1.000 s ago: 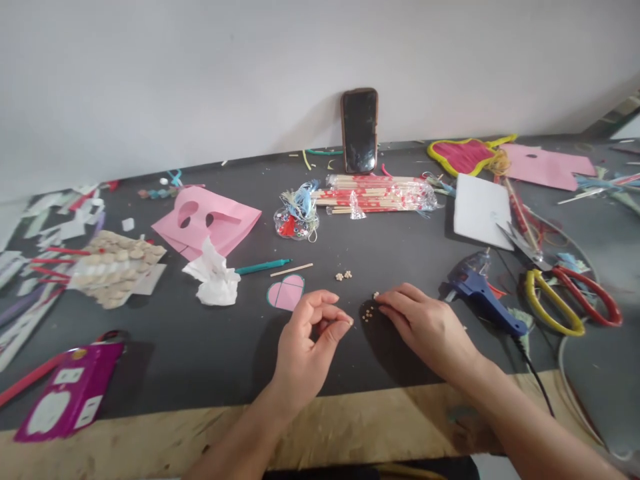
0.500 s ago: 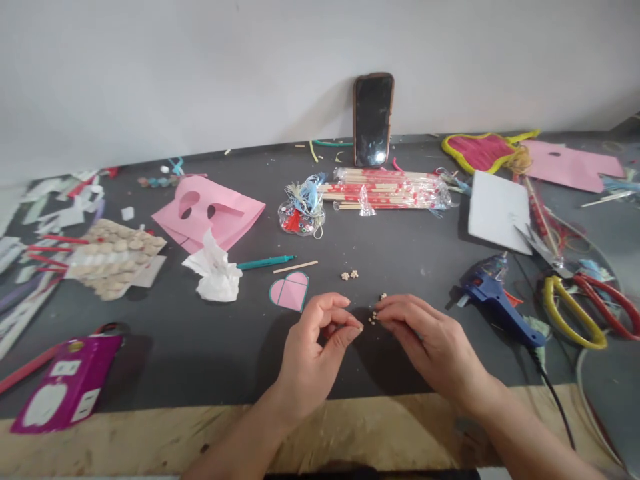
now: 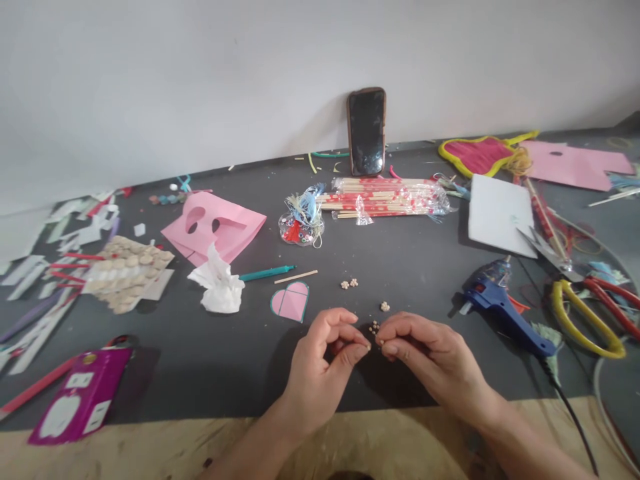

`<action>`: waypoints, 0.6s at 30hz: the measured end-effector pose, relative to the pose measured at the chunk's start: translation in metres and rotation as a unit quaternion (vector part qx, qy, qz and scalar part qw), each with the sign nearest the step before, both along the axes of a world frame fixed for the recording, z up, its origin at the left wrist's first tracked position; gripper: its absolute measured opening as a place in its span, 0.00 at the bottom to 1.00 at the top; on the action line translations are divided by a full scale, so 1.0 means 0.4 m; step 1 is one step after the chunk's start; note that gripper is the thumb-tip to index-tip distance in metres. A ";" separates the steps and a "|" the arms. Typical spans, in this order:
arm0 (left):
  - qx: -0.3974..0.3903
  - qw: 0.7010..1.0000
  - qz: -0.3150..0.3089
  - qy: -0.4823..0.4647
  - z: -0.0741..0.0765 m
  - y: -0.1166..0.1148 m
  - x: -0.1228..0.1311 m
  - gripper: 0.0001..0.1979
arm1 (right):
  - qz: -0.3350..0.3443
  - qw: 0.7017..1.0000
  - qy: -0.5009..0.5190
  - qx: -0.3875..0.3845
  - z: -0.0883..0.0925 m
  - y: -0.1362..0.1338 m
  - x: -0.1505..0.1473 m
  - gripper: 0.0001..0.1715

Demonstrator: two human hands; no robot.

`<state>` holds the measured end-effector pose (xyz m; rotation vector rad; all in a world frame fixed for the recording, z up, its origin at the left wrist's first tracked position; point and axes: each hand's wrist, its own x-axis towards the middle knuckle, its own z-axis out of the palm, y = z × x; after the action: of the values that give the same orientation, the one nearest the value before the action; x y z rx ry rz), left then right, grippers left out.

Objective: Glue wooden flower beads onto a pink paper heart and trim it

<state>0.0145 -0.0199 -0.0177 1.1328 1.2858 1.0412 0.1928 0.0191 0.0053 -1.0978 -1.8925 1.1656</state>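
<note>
My left hand (image 3: 327, 357) pinches a tiny beige bead-like piece (image 3: 369, 346) between thumb and forefinger. Close by on the right, my right hand (image 3: 430, 353) has its thumb and fingertips closed on a similar small piece (image 3: 381, 342); its exact kind is too small to tell. Loose beige pieces (image 3: 374, 327) lie just beyond the fingertips. A small flower-shaped cluster (image 3: 385, 306) of such pieces sits above my right hand, and two more clusters (image 3: 349, 284) lie farther back. A pink paper heart (image 3: 290, 302) with a dark green outline lies beyond my left hand.
A blue glue gun (image 3: 505, 310) and scissors (image 3: 585, 320) lie right. A phone (image 3: 367, 132) leans on the wall behind wrapped sticks (image 3: 390, 197). Left are a teal marker (image 3: 267, 273), crumpled tissue (image 3: 220, 287), pink paper (image 3: 235, 223) and a purple packet (image 3: 83, 393).
My right hand has drawn back slightly from the flower-shaped cluster, now fully visible, and its fingertips now pinch a small piece near my left fingertips. The whole view has shifted slightly.
</note>
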 end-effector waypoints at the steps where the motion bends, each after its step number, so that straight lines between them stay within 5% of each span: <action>1: -0.001 1.000 -0.002 -0.006 0.001 -0.001 0.001 0.12 | 0.011 1.000 0.000 0.025 0.000 0.001 0.000 0.06; 7: 0.005 1.000 -0.002 -0.014 0.004 -0.007 0.001 0.12 | 0.047 0.988 -0.006 0.145 -0.009 0.002 -0.002 0.05; 18: 0.005 1.000 -0.013 0.012 -0.001 -0.006 0.001 0.12 | 0.060 0.980 -0.020 0.189 -0.015 0.000 0.000 0.06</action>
<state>0.0150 -0.0222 -0.0179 1.1690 1.2827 1.0181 0.1928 0.0192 -0.0005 -0.8121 -2.1255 0.8017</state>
